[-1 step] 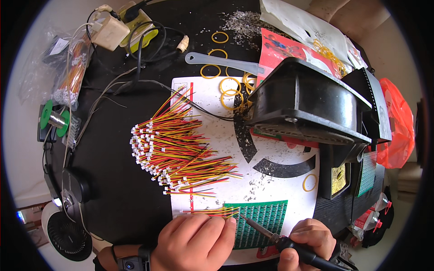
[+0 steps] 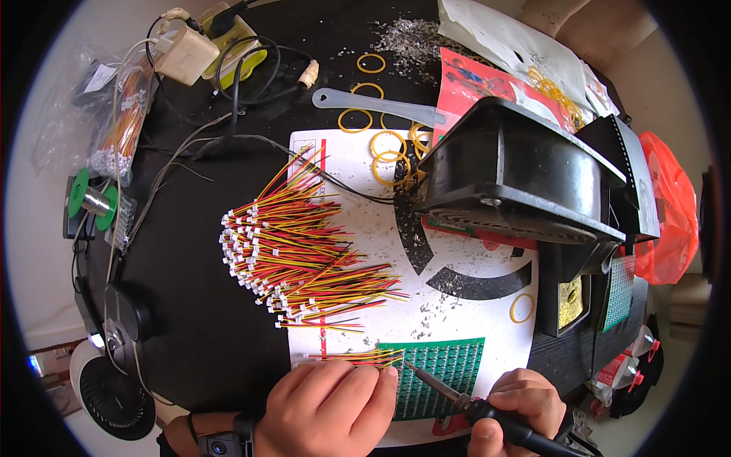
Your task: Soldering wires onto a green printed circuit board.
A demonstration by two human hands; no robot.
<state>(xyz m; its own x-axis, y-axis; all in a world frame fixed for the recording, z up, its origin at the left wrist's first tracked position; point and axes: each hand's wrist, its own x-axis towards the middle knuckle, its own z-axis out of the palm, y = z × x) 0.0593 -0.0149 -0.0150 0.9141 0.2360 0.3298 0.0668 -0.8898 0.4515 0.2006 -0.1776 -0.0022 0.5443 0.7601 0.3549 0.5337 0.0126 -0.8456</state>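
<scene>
A green circuit board (image 2: 445,381) with rows of small pads lies on the white sheet in front of me. My left hand (image 2: 327,407) rests at its left edge, fingers closed around thin red, black and yellow wires (image 2: 354,356) whose ends reach over the board's upper left corner. The exact grip is hidden under the fingers. My right hand (image 2: 525,407) holds a soldering iron (image 2: 472,407), its tip close to those wire ends; whether it touches cannot be made out. Beyond my left hand lies a large pile of wire leads (image 2: 304,251) with white connectors.
A black box-shaped fan unit (image 2: 518,171) stands at the right, with a yellow sponge (image 2: 571,303) in a holder below it. Yellow rubber bands (image 2: 390,167) lie scattered farther back. A solder spool (image 2: 95,202), power adapter (image 2: 185,53) and cables are at the left.
</scene>
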